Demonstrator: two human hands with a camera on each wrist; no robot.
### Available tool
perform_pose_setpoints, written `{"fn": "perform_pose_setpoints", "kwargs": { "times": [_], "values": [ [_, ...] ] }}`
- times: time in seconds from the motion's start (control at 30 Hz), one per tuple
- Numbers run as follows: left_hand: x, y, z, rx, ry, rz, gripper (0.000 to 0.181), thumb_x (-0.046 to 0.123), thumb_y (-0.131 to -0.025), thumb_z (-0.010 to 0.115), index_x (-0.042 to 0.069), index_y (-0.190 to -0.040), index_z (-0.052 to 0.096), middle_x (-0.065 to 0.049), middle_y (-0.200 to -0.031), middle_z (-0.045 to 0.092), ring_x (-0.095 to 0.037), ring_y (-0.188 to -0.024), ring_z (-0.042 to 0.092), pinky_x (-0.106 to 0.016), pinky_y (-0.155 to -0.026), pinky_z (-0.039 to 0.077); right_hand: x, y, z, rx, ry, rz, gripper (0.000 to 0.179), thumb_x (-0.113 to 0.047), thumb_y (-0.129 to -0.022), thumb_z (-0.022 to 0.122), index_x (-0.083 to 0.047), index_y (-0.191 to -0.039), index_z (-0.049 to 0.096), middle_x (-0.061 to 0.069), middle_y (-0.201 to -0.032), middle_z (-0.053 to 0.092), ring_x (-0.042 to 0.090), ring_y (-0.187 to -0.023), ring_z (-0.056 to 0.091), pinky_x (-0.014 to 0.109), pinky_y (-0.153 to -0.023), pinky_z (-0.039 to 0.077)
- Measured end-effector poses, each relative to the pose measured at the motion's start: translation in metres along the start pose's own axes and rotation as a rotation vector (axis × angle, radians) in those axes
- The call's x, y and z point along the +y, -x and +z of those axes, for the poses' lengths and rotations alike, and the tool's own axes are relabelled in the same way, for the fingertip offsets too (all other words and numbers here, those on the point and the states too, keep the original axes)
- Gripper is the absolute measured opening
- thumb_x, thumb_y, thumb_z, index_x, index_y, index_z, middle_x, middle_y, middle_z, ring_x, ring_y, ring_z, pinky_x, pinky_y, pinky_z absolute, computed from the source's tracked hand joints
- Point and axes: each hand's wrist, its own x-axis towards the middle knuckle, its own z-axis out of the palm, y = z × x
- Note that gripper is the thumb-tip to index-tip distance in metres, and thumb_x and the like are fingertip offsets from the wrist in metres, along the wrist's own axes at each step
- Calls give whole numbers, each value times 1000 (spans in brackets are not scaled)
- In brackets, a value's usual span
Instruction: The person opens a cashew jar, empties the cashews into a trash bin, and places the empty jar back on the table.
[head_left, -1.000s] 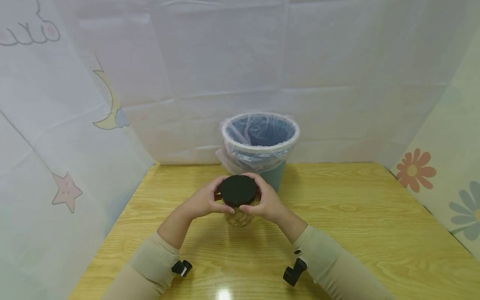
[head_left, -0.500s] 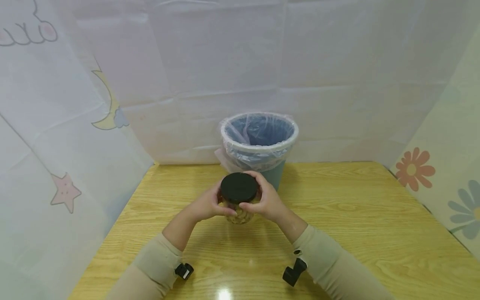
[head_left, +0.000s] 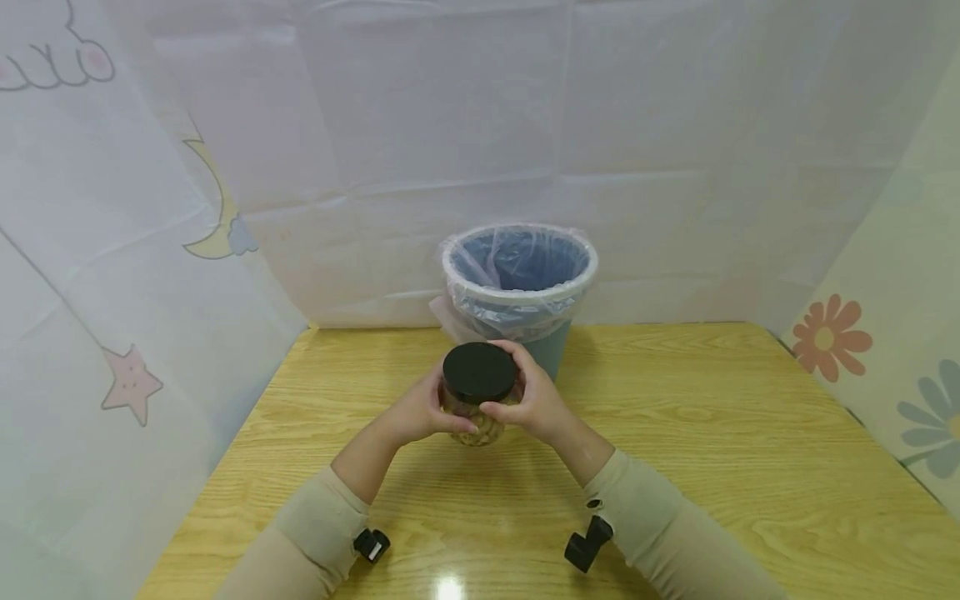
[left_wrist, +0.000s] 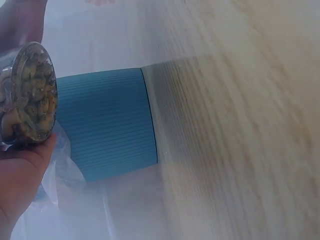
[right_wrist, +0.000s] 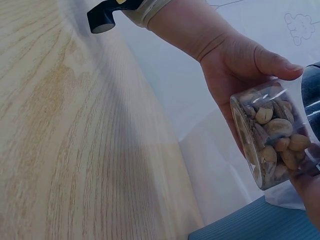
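Note:
A clear jar [head_left: 489, 428] with a black lid [head_left: 478, 372] is held up off the table between both hands. In the right wrist view, shelled nuts [right_wrist: 278, 128] that look like pistachios show through its wall. My left hand [head_left: 417, 413] grips the jar's left side, thumb across the near face. My right hand [head_left: 537, 405] holds the right side, its thumb just below the lid and its fingers reaching round the far side. In the left wrist view, the jar's base [left_wrist: 39, 95] faces the camera. Some fingertips are hidden behind the jar.
Right behind the jar stands a blue waste bin [head_left: 551, 350] with a white rim and a clear plastic liner [head_left: 480, 315]. The wooden table [head_left: 675, 417] ends at pale cloth walls [head_left: 420, 125] at the back and sides. Black cameras sit on both sleeves.
The jar has risen a little from the table in both hands. My left hand and forearm have shifted slightly right, closer round the jar. The bin has stayed put.

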Motion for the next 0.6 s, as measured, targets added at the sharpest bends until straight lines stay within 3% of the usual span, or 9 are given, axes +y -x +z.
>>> {"fn": "perform_pose_setpoints", "kwargs": {
  "times": [0.37,0.6],
  "values": [
    [4,4,-1,55,-66,-17,89,11,-66,82,7,-137,30,-10,-133,44,-23,-119,44,-40,-97,38,5,0,-1,-35,-50,-26,76,-8,-75,75,0,-136,29,20,-132,41,22,-119,45,28,-96,40],
    [-22,1,-3,118,-128,-33,86,12,-64,83,19,-137,37,-2,-131,47,-18,-117,46,-37,-94,40,6,0,-1,-32,-63,-11,76,-8,-76,74,-1,-136,29,20,-133,40,21,-119,45,27,-97,40]
  ]
}}
